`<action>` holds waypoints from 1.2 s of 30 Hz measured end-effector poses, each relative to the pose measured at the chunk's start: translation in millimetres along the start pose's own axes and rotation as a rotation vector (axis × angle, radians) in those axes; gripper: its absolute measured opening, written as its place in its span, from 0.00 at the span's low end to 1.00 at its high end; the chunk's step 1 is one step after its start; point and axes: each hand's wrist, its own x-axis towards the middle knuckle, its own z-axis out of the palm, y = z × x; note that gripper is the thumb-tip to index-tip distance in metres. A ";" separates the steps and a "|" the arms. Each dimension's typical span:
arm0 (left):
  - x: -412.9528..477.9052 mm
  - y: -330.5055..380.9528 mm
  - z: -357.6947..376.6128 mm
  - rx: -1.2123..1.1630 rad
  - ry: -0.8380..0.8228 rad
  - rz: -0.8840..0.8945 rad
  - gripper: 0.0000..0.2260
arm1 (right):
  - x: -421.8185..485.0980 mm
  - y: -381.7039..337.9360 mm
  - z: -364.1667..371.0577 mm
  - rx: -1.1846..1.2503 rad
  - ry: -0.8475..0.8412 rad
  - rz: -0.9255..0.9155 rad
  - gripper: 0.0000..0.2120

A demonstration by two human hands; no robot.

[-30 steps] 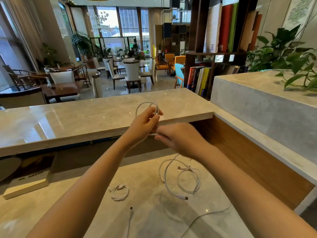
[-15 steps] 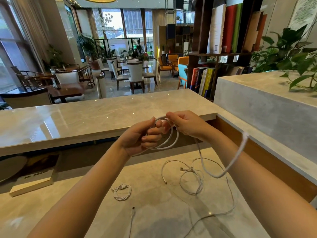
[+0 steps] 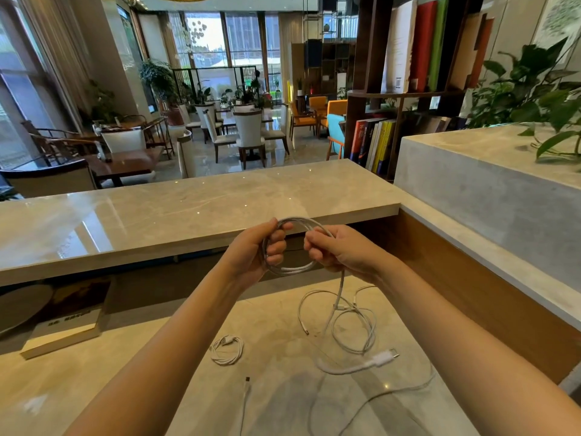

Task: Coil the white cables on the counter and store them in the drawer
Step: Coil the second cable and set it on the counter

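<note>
White, limp and light, the charging cable (image 3: 292, 268) springs loose easily; left hand (image 3: 254, 253) clamps its loops, right hand (image 3: 341, 251) pinches the trailing length near the coil.

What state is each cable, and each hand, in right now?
White cable in the hands: partly coiled, tail hanging down.
Small white cable on the counter: already coiled, lying flat.
Thin white cables at right: loose, tangled.
Left hand: closed on the coil.
Right hand: closed on the same coil.
</note>
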 end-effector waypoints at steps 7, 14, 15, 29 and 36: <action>-2.0 -1.0 0.8 0.043 0.103 0.002 0.13 | 3.9 7.7 8.0 -0.185 0.170 -0.111 0.13; -8.7 1.0 -7.2 0.031 0.131 -0.039 0.12 | -3.9 16.9 -10.3 -0.875 0.178 -0.084 0.11; -9.5 -0.9 -6.2 -0.008 0.103 -0.063 0.12 | -2.1 16.8 -10.1 -0.997 0.183 -0.052 0.11; -5.0 -28.8 -1.7 0.537 0.218 0.187 0.12 | -7.4 20.8 4.6 0.238 0.085 0.256 0.21; 6.5 -54.8 -2.8 1.045 0.356 0.430 0.11 | 1.6 38.2 23.7 0.240 0.344 0.284 0.10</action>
